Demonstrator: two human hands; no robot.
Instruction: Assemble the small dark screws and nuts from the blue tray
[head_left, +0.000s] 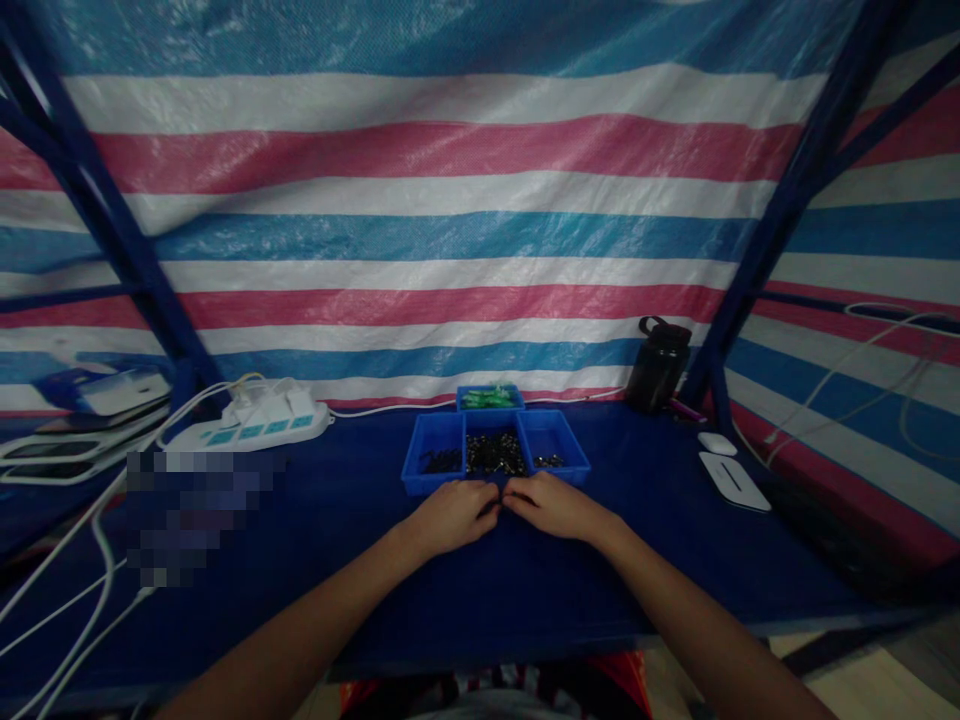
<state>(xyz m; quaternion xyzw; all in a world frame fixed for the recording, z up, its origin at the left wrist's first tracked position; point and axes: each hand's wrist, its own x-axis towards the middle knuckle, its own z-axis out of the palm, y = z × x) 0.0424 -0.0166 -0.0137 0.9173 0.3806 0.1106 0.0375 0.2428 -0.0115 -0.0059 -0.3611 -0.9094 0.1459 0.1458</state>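
Note:
My left hand [459, 512] and my right hand [553, 503] meet just in front of a blue parts tray. The fingers of both are pinched together, fingertips nearly touching. Whatever lies between them is too small and dark to make out. The blue tray [415, 462] has three compartments. Dark small parts [442, 461] lie in the left one, a heap of black and shiny small pieces [495, 453] fills the middle one, and a few shiny bits [548, 461] sit at the front of the right one.
Behind the tray stands a smaller blue box [465, 393] with green packets [487, 397]. A white power strip [262, 430] with cables is at the left. At the right are a black bottle [658, 368], a white flat device [733, 481] and a small white case [717, 443].

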